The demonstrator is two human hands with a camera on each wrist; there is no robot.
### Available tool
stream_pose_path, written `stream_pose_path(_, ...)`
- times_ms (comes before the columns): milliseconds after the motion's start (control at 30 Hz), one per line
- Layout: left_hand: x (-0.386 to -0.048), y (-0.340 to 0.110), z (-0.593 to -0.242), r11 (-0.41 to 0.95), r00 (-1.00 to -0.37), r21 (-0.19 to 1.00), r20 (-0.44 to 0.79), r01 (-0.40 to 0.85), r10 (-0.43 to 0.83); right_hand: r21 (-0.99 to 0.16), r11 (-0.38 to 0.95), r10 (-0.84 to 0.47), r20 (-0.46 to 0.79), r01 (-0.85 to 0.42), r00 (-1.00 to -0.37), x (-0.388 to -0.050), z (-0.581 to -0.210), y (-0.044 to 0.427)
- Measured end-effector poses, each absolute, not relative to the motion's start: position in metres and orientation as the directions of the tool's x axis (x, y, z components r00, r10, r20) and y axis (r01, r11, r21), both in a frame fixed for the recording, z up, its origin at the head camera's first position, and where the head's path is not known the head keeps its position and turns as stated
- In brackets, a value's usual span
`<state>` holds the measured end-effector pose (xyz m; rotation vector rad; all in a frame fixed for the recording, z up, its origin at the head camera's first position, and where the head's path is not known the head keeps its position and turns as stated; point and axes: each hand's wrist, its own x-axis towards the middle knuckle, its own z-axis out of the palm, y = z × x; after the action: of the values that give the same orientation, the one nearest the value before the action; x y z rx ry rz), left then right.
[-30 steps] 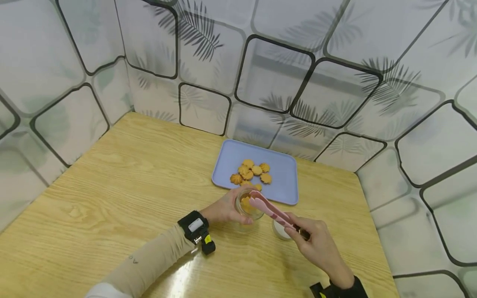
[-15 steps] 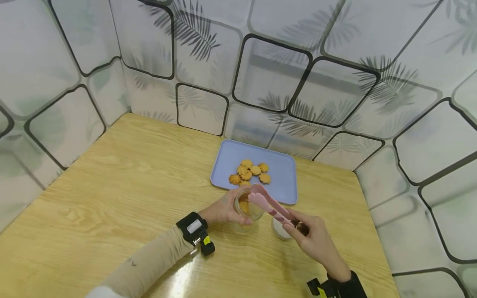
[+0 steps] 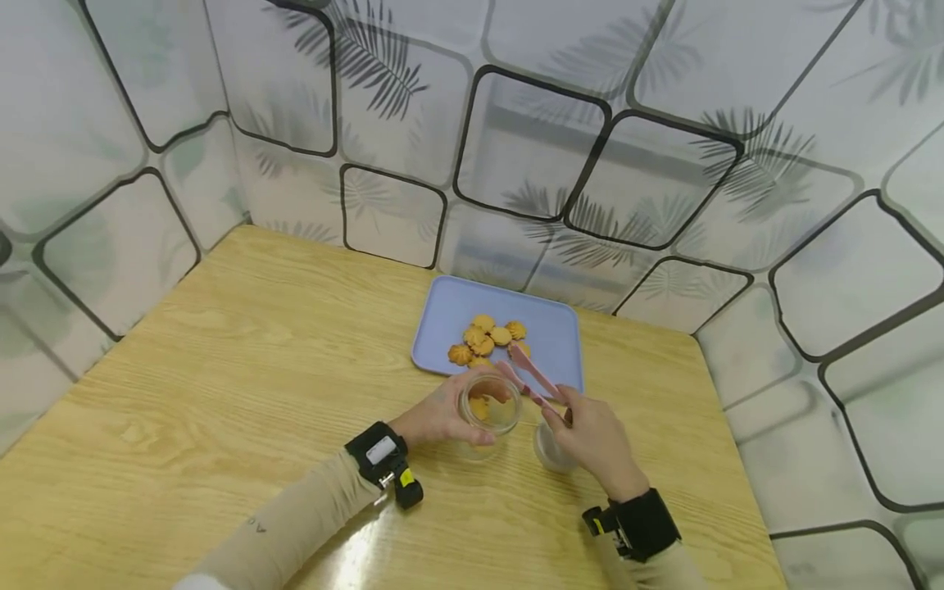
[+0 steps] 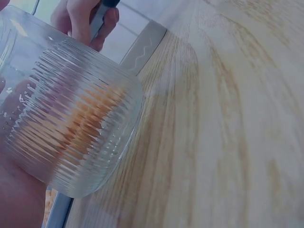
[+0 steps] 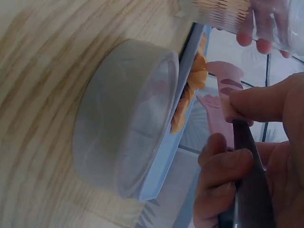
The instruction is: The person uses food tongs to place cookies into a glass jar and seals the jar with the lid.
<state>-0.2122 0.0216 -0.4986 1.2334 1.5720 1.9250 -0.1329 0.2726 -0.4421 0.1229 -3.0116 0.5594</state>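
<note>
My left hand [image 3: 446,416] grips a ribbed clear glass jar [image 3: 505,416], tilted above the table, with cookies [image 4: 88,118] inside. My right hand [image 3: 599,442] holds pink tongs [image 3: 544,385] by their dark handle [image 5: 254,185]. The tips of the tongs stand apart over the near edge of the blue tray [image 3: 549,324], close to the golden cookies [image 3: 479,336] lying there. No cookie shows between the tips. Below the right hand sits a round whitish lid-like piece [image 5: 116,114], partly covered by that hand in the head view.
The wooden table [image 3: 295,328] carries the tray at its back, against a patterned curtain [image 3: 398,213] that encloses the far side and both flanks. Bare wood stretches left of the left arm.
My right hand has carried the tongs from the jar's mouth forward to the tray, and their tips have spread. A cookie sits lower in the jar. The left hand stays nearly still.
</note>
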Motion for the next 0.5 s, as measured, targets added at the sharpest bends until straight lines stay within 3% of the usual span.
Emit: stream_pose_path(500, -0.211, 0.021, -0.497, -0.292, -0.564, 0.929, 0.369, 0.226, 0.738, -0.396, 0.917, -0.064, -0.041, -0.042, -0.997, -0.144, -0.441, 0.264)
